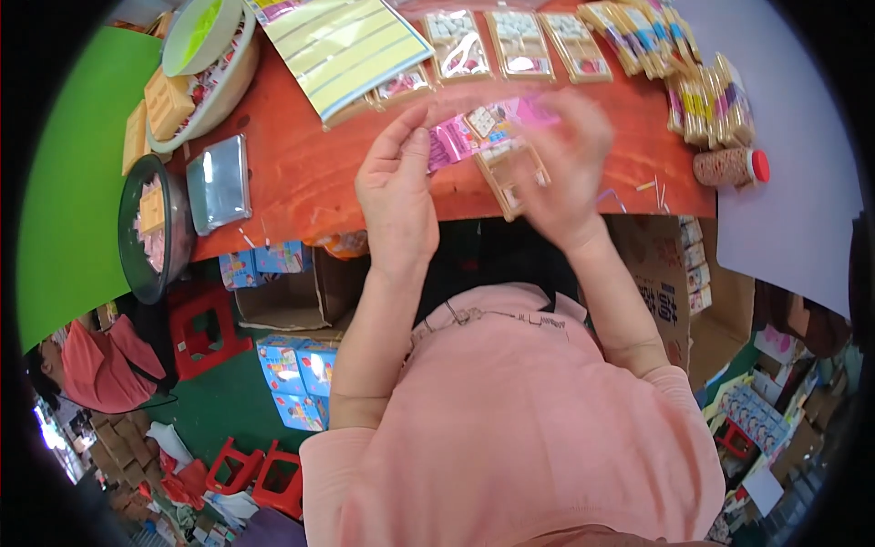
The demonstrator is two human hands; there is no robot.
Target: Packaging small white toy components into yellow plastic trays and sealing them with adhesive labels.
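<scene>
Between the thumb and fingers of my left hand (398, 187) is the left end of a pink printed plastic packet (469, 132), held just above the table. At the packet's other end is my right hand (574, 155), smeared by motion, so its grip cannot be made out. Below the packet, a beige compartment tray (499, 182) lies at the near table edge, partly covered by the packet and my right hand.
Filled beige trays (518, 46) line the red table's (310, 173) far side, beside a striped yellow sheet (342, 55). Stacked packs (711, 100) and a red-lidded jar (729, 168) stand right. Bowls (223, 100) and a dark flat box (219, 182) are left.
</scene>
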